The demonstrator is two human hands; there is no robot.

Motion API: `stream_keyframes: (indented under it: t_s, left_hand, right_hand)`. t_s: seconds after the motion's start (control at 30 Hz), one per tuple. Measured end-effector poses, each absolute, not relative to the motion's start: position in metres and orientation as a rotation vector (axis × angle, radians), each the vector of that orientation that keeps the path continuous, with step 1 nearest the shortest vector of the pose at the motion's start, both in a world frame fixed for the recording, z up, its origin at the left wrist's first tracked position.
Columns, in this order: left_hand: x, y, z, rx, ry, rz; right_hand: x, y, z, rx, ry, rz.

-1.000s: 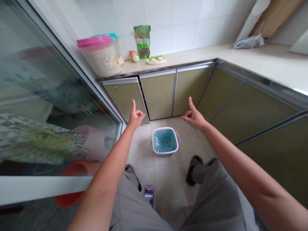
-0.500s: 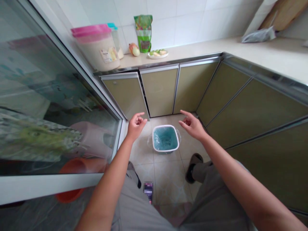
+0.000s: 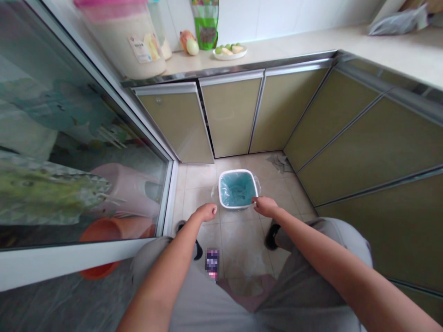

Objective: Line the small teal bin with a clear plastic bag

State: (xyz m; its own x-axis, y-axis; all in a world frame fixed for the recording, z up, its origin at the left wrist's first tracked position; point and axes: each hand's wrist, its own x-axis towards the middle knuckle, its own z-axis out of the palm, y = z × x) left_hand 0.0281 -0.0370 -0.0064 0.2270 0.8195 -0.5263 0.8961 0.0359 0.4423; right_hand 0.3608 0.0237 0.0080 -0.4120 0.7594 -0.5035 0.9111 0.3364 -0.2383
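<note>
A light blue waste bin [image 3: 238, 190] with a white rim stands on the tiled floor in front of me. A clear plastic bag [image 3: 258, 183] lines it and hangs over the rim on both sides. My left hand [image 3: 206, 212] is closed in a fist just left of the bin's near corner, apart from it in the view, with nothing visible in it. My right hand [image 3: 266, 206], also closed, is at the near right corner of the rim. Its fingertips overlap the rim, but I cannot tell whether they touch it. Nothing shows in its fingers.
Cabinet doors [image 3: 230, 117] close off the back and right, below a counter [image 3: 294, 48]. On it stand a plate of cut fruit [image 3: 230, 52], a green pouch [image 3: 206, 30] and a large container [image 3: 128, 48]. A glass door [image 3: 86, 152] is at left. A grey cloth [image 3: 280, 162] lies in the corner.
Both hands have come down and closer to me, and their spread fingers have curled shut. My view has tipped downward, and the grey cloth has come into sight.
</note>
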Motion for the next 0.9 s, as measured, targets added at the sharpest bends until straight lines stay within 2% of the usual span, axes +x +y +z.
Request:
stream_keyframes:
  t_s: [0.3,0.47,0.7,0.9]
  left_hand:
    - [0.034,-0.037,-0.021,1.687,1.619,-0.197]
    - [0.034,-0.04,-0.023,1.664,1.615,-0.252]
    - [0.037,-0.04,-0.016,1.725,1.635,-0.243]
    - [0.054,-0.042,-0.012,1.753,1.623,-0.199]
  right_hand:
    - [0.357,0.025,-0.01,1.51,2.241,-0.639]
    - [0.352,0.024,-0.002,1.497,2.226,-0.605]
    - [0.357,0.043,0.055,1.532,2.299,-0.62]
    - [0.362,0.116,0.114,1.642,2.631,-0.744]
